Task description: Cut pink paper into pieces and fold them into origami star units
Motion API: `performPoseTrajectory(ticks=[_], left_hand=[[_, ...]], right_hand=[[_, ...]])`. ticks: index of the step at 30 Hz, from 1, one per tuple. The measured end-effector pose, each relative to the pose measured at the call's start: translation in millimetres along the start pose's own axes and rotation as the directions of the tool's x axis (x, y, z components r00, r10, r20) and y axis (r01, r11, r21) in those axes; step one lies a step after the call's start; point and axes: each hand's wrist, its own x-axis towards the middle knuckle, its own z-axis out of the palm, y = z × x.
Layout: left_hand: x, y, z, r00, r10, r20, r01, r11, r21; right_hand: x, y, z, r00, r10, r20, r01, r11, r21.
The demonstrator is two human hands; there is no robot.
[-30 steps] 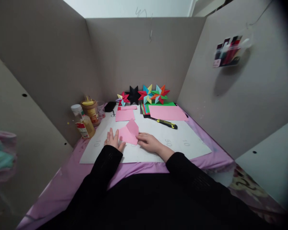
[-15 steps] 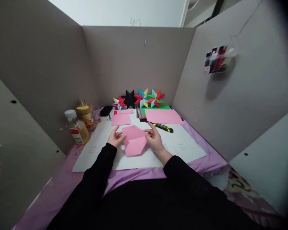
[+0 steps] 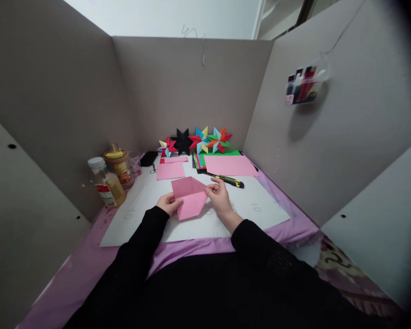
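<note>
A creased pink paper with slanted corners on its right side is held up above the white board. Its left edge is pinched by my left hand, thumb in front. My right hand grips the right corner between thumb and fingers. Behind the held paper lie a smaller pink sheet and a larger pink sheet. A black and yellow cutter knife rests just beyond my right hand.
Folded paper stars, one of them black, lean on the back wall. At the left stand a bottle and a brown jar, near small scissors and a black object. A plastic cup hangs on the right wall.
My left hand has moved lower along the paper's left edge, and its fingers are more closed. The paper's upper part stands more upright, with its crease clearer. The view has shifted slightly.
</note>
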Motion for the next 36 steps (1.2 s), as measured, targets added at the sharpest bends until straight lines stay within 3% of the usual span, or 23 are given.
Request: performPoseTrajectory(ticks=[5, 13, 21, 26, 28, 36], left_hand=[[3, -3, -3.0, 0.994, 0.07, -0.09, -0.068, 0.997, 0.022], [3, 0, -6.5, 0.98, 0.127, -0.156, -0.116, 0.99, 0.076], [-2, 8, -7.6, 0.965, 0.135, -0.226, -0.131, 0.991, 0.033], [-4, 11, -8.3, 0.956, 0.153, -0.25, -0.156, 0.988, 0.007], [-5, 12, -7.6, 0.954, 0.163, -0.25, -0.169, 0.986, -0.002], [-2, 9, -6.8, 0.955, 0.178, -0.238, -0.195, 0.98, -0.051]], right_hand=[[-1, 0, 1, 0.975, 0.168, 0.148, -0.176, 0.983, 0.045], [-3, -2, 0, 0.873, 0.336, 0.354, -0.393, 0.914, 0.101], [-8, -13, 0, 0.763, 0.415, 0.496, -0.528, 0.842, 0.109], [-9, -21, -6, 0.697, 0.387, 0.604, -0.579, 0.801, 0.155], [-9, -21, -6, 0.703, 0.383, 0.599, -0.572, 0.805, 0.156], [-6, -10, 0, 0.81, 0.417, 0.412, -0.519, 0.837, 0.172]])
